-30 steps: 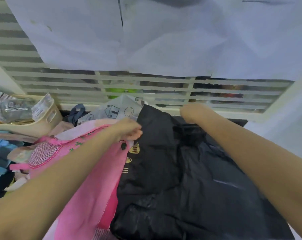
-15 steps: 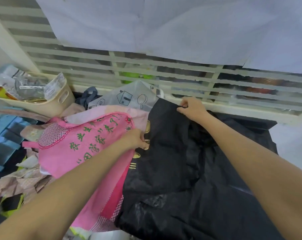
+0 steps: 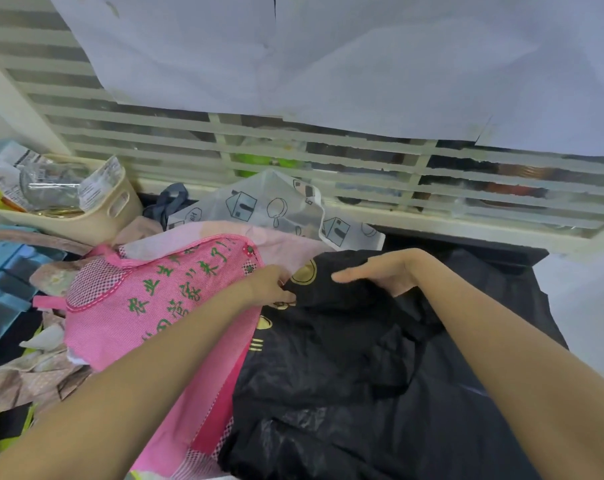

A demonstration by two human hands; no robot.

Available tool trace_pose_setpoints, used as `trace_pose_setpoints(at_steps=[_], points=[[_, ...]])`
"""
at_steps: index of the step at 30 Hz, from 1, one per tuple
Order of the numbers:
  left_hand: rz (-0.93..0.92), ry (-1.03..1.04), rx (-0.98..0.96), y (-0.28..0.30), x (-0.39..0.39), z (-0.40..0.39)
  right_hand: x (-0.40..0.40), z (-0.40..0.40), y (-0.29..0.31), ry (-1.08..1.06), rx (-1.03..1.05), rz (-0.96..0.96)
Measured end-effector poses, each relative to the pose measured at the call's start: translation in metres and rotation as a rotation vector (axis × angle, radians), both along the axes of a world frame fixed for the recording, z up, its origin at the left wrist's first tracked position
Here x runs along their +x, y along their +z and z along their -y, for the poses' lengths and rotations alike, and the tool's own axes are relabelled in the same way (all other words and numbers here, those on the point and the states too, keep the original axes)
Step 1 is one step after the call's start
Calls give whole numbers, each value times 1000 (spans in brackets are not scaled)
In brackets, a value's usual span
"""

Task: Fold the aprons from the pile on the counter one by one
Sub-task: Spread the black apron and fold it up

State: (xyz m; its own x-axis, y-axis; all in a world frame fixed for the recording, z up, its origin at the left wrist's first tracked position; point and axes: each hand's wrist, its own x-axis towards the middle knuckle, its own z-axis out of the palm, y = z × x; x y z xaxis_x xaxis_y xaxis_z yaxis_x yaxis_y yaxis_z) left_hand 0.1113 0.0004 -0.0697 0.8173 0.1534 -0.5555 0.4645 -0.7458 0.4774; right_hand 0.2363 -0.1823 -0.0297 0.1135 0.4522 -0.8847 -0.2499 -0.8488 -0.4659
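Note:
A shiny black apron [image 3: 362, 368] with gold print lies spread over the right half of the counter. My left hand [image 3: 271, 287] pinches its upper left edge, beside a gold ring print. My right hand [image 3: 380, 273] lies flat on the apron's folded-down top part, fingers stretched out to the left; whether it grips fabric I cannot tell. Left of the black apron lies the pile, with a pink checked apron [image 3: 148, 299] bearing green characters on top. My left forearm crosses over the pink apron.
A translucent white apron [image 3: 276, 206] with printed houses sticks up behind the pile. A beige basket [image 3: 96, 216] with packets stands at the back left, a blue crate [image 3: 2, 282] at the left. A slatted window grille [image 3: 328, 157] and hanging pale sheets close off the back.
My right hand has come down from the apron's far top edge by the grille and toward my left hand, bringing the black apron's top part down with it. My left hand stays at the left edge.

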Motion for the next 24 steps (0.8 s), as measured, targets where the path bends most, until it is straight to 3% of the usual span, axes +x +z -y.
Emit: trace_pose_setpoints(at_steps=[3, 7, 9, 17, 22, 24], points=[[59, -10, 30, 4, -1, 0, -2, -5, -1, -141, 63, 102], [70, -41, 3, 8, -2, 0, 1, -20, -3, -578, 362, 113], [68, -47, -11, 11, -2, 0, 4, -31, 4, -663, 357, 232], [-26, 11, 9, 28, -5, -12, 26, -80, 73, -241, 464, 767], [-22, 137, 36, 29, -8, -34, 36, -113, 74, -316, 561, 777], [-24, 156, 61, 29, -11, -43, 32, -117, 64, -207, 485, 718]])
